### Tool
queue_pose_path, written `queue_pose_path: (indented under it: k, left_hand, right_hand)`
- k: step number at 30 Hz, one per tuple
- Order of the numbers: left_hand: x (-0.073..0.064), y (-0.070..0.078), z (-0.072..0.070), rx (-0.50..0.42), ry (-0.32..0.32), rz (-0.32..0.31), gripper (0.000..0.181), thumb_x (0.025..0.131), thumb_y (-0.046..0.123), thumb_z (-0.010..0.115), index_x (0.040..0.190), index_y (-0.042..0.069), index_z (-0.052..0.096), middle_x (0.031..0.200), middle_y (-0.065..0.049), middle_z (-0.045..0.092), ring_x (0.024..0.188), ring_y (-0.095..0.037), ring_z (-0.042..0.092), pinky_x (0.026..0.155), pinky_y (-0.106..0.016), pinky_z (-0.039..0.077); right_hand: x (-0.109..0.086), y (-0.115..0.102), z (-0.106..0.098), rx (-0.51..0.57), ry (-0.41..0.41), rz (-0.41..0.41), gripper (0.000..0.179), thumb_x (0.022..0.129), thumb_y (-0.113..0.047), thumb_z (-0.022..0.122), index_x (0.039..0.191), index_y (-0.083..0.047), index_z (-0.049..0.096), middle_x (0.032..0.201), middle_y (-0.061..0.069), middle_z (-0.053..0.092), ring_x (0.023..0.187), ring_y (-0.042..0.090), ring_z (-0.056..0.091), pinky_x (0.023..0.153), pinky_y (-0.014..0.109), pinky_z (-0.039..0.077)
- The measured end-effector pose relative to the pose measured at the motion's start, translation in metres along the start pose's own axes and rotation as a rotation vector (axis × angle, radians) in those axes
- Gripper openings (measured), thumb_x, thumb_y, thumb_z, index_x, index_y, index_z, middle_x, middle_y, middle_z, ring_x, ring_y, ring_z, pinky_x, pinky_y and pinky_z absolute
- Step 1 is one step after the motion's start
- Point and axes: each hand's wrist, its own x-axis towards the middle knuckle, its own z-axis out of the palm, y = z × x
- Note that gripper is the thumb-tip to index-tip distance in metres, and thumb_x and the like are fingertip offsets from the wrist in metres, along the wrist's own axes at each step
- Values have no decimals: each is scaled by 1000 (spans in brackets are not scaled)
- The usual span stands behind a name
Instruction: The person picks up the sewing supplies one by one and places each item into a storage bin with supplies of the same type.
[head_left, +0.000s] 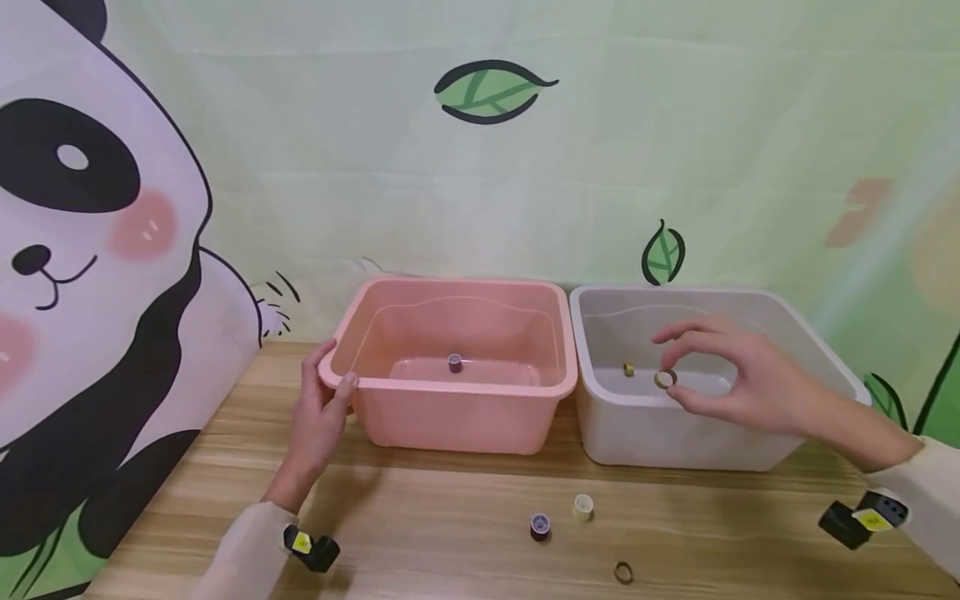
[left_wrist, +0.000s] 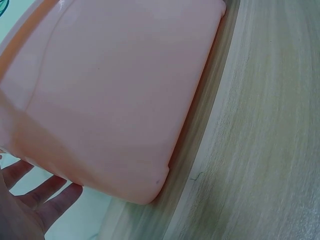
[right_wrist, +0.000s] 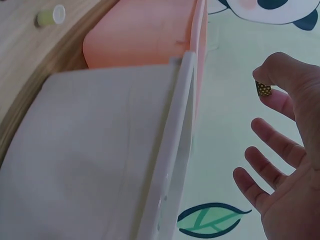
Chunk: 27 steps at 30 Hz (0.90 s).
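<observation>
My right hand [head_left: 738, 379] pinches a gold ring with a dotted pattern [right_wrist: 263, 89] between thumb and forefinger, above the front part of the light grey basin [head_left: 675, 433]. Its other fingers are spread apart. Inside that basin lies another small gold ring [head_left: 628, 369]. On the left, my left hand [head_left: 318, 421] grips the front left corner of the pink basin [head_left: 457, 417], thumb on the rim and fingers along the outside. A small purplish spool-like cylinder [head_left: 455, 362] sits on the pink basin's floor.
On the wooden table [head_left: 435, 533], in front of the basins, stand a dark purple spool-like piece [head_left: 540, 527] and a cream one [head_left: 583, 507]. A dark ring [head_left: 616, 572] lies closer to me. Behind the basins hangs a green cloth [head_left: 330, 167] printed with a panda and leaves.
</observation>
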Motion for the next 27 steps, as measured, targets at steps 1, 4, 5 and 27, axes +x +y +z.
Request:
queue_pose_path:
  k: [1,4,5,27]
  left_hand:
    - [0,0,0,0,-1,1,62,107,43,53,160,36,20,163,-3,32,137,-33,49,88,-21,55]
    - [0,0,1,-2,-1,1,62,107,43,52,160,36,20,164,-3,32,137,-35,48,88,-21,55]
    - [0,0,1,-5,-2,3,62,107,43,52,160,36,20,164,-3,31,137,-36,48,88,-21,55]
    - [0,-2,2,-5,6,15,61,107,41,52,159,35,21,163,-4,33,136,-34,49,87,-20,55]
  right_hand:
    - [1,2,-1,-2,-6,13,44,70,1,88,98,-29,69,120,-4,67,112,20,61,100,11,37]
    - [2,7,-4,-19,-18,52,40,72,-1,88,97,-28,70,121,-3,67,113,21,60,101,10,34]
    - [3,9,-4,-25,-20,63,40,73,-2,88,97,-28,70,121,-3,67,114,21,60,102,9,34]
    - [17,40,-17,-74,-62,203,27,79,-9,85,99,-24,73,124,4,68,121,31,57,95,55,46]
